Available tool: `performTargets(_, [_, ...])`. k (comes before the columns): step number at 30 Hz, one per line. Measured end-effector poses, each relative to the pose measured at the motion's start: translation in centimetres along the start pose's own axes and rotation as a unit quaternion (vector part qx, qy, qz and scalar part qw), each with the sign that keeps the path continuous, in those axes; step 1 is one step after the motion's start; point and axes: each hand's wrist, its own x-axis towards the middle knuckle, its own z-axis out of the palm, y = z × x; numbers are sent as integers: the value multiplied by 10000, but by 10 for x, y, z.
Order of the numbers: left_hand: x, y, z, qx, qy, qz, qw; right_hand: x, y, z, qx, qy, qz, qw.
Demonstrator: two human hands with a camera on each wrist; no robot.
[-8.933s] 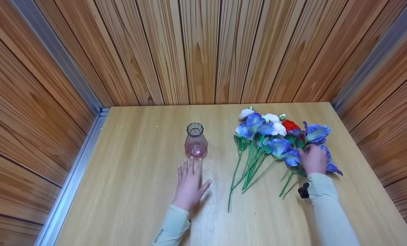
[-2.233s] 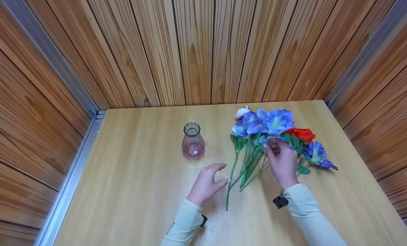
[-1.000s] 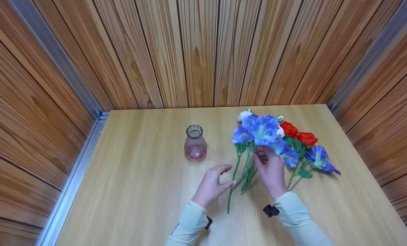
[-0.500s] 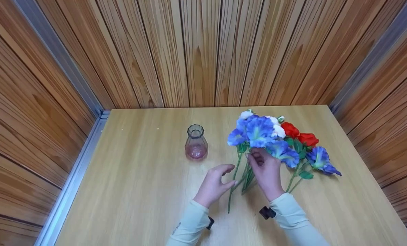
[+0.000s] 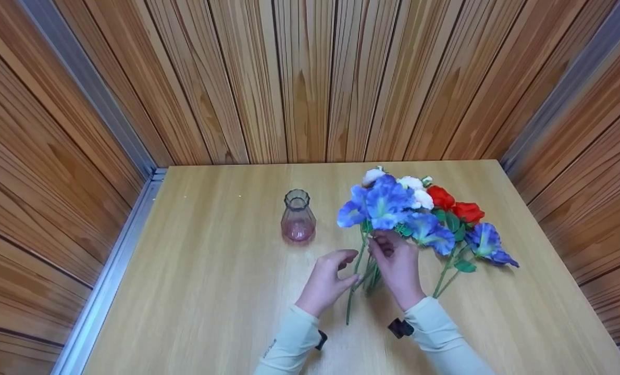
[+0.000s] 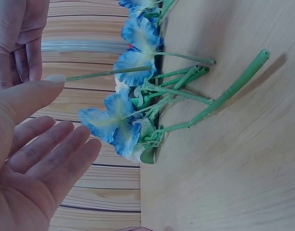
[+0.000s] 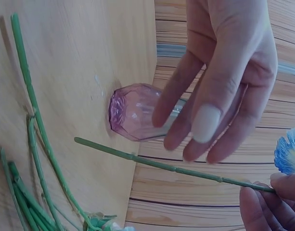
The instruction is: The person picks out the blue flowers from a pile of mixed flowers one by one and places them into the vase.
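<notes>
A pink-and-grey glass vase (image 5: pixel 298 224) stood upright on the wooden table (image 5: pixel 211 271). Nearer the camera, the left hand (image 5: pixel 324 281) held its thumb apart from loosely bent fingers. The right hand (image 5: pixel 396 263) pinched the green stem (image 7: pixel 176 169) of a blue iris-like flower (image 5: pixel 388 204), its petals overlapping other blooms. Next lay white flowers (image 5: pixel 422 199), two red roses (image 5: pixel 439 198) and, rightmost, another blue bloom (image 5: pixel 488 244).

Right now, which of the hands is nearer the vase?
Left. The left hand is on the near side of the vase, slightly to its right, not touching it; the right hand is further right, pinching a flower stem.
</notes>
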Motion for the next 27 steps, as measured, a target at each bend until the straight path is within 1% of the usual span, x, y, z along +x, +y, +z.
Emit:
performTargets(3, [0, 0, 0, -67, 31, -23, 10000, -3, -2, 4, 32, -61, 35, 10000])
performTargets(10, [0, -1, -1, -258, 240, 158, 9993, -7, -7, 10, 73, -96, 39, 9999])
performTargets(13, [1, -1, -1, -376, 273, 128, 9988, -8, -8, 12, 84, -110, 101, 9999])
performTargets(19, [1, 2, -2, -503, 252, 116, 9983, -11, -8, 15, 84, -138, 163, 9997])
performTargets(23, [1, 2, -2, -502, 232, 174, 9983, -13, -8, 16, 153, -169, 184, 9996])
performTargets(27, [1, 1, -1, -491, 217, 154, 9984, -14, -9, 17, 234, -214, 181, 9993])
